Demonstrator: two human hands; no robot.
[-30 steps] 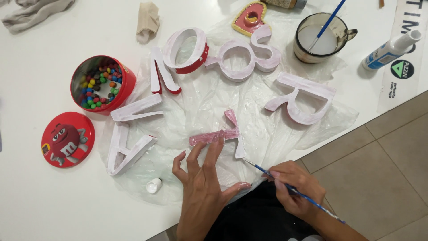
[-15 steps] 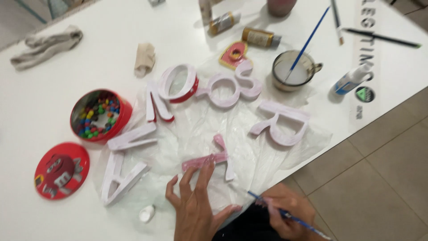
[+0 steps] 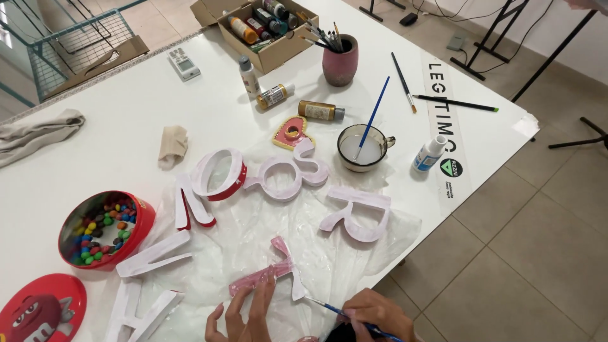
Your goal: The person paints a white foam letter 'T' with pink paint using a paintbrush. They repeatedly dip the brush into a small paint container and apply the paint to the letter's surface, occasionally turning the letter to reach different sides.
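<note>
My left hand (image 3: 244, 313) rests at the bottom edge with spread fingers pressing on a letter shape (image 3: 269, 271) partly painted pink, which lies on a clear plastic sheet (image 3: 253, 234). A thin blue-handled brush (image 3: 329, 309) is gripped in my right hand (image 3: 373, 315), its tip close to the lower end of that letter. Other white letter shapes (image 3: 354, 212) lie around on the sheet.
A red round tin of coloured candies (image 3: 104, 231) and its lid (image 3: 38, 310) sit at the left. A glass cup of water with a brush (image 3: 364, 147), paint bottles (image 3: 320, 111), a pink brush pot (image 3: 340, 60), a cardboard box of paints (image 3: 266, 28) and rags (image 3: 172, 144) stand farther back.
The view has tilted up and back, showing more of the far table. Both hands now sit at the bottom edge, still on the pink letter and brush.
</note>
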